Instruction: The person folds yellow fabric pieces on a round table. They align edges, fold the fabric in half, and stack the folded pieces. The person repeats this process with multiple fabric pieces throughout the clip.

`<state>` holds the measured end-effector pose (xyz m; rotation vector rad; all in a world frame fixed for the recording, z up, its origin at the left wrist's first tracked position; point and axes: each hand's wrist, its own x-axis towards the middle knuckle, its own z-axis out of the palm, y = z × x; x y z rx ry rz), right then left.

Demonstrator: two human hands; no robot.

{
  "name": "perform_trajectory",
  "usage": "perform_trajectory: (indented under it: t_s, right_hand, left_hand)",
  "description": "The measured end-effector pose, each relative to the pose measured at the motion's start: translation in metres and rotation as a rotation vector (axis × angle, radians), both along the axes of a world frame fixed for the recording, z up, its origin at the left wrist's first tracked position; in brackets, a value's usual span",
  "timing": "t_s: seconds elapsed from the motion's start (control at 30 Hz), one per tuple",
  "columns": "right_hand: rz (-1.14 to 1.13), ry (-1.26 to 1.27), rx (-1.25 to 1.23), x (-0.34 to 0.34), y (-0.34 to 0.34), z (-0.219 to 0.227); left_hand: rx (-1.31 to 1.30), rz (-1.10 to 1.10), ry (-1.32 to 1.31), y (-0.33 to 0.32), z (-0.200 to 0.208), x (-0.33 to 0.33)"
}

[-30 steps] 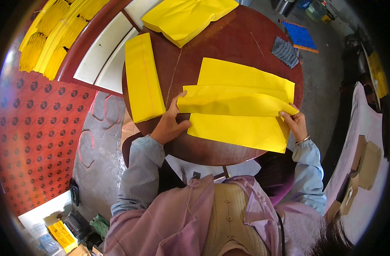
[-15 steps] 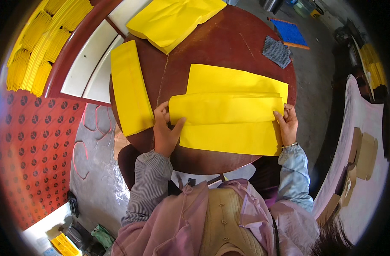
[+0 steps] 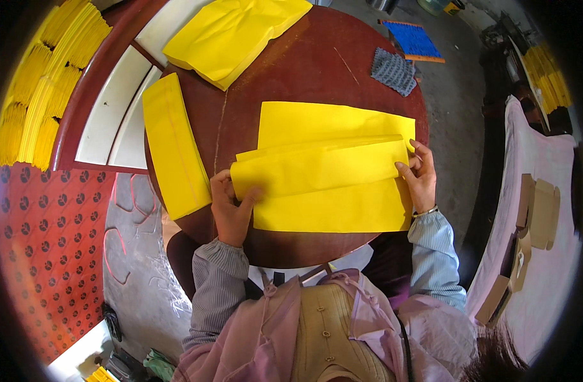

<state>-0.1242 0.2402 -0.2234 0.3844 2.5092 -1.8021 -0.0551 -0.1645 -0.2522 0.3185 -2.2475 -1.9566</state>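
Observation:
A folded yellow paper strip (image 3: 323, 167) lies across a wider flat yellow sheet (image 3: 336, 213) on the round dark-red table (image 3: 291, 254). My left hand (image 3: 233, 210) pinches the strip's left end, thumb on top and fingers behind its edge. At the other end my right hand (image 3: 421, 181) grips the strip's edge, thumb on the near side and fingers curled beyond it. The strip tilts slightly, its left end nearer me, and layers show along its far edge. The sheet sticks out on both its far and near sides.
To the left rests a narrow folded yellow stack (image 3: 172, 146); a thick yellow paper stack (image 3: 234, 44) sits at the far left. A grey textured cloth (image 3: 393, 71) lies near the table's right rim. More yellow bundles (image 3: 46, 89) stand beyond white drawers (image 3: 116, 95). Open cardboard (image 3: 537, 213) lies right.
The strip's left end has come toward me with my left hand, so the strip now slants over the sheet. My right hand keeps hold of its end. The whole view has shifted slightly.

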Motion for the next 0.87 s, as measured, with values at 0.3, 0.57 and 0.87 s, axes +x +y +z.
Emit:
perform_trajectory:
  t_s: [0.3,0.57,0.87]
  right_hand:
    - [-0.003,0.175,0.160,0.011,-0.009,-0.015]
    - [0.040,0.322,0.412,0.010,-0.008,-0.022]
    - [0.065,0.260,0.353,0.013,0.001,-0.026]
  left_hand:
    - [-0.130,0.105,0.103,0.005,-0.008,0.001]
    - [-0.123,0.124,0.062,0.007,-0.006,0.003]
    - [-0.176,0.135,0.020,0.006,-0.001,0.004]
